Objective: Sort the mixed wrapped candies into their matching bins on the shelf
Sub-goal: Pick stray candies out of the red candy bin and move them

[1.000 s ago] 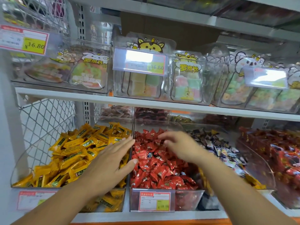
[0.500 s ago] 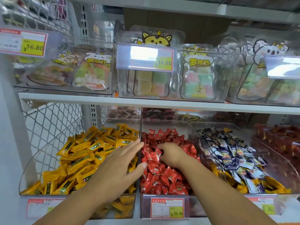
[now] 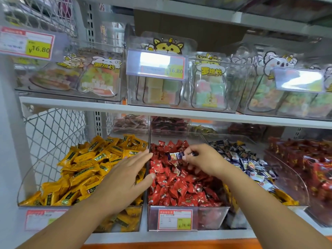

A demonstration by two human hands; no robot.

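Three clear bins stand side by side on the lower shelf. The left bin (image 3: 27, 180) holds yellow wrapped candies (image 3: 84, 164), the middle bin (image 3: 212, 216) red wrapped candies (image 3: 177, 187), and the right one dark blue and white candies (image 3: 246, 159). My right hand (image 3: 203, 160) hovers over the red pile and pinches a blue and white wrapped candy (image 3: 177, 156) between thumb and fingers. My left hand (image 3: 125, 175) lies flat with straight fingers on the yellow candies, its fingertips at the divider beside the red bin.
A further bin of red packets (image 3: 309, 169) stands at far right. The shelf above carries clear boxes of pastel sweets (image 3: 179, 83) with price tags. A wire mesh panel (image 3: 52, 130) closes the left side. Price labels hang on the bin fronts.
My right hand dug into the red candies, then lifted out with a blue and white candy pinched in it. My left hand stayed on the yellow pile.
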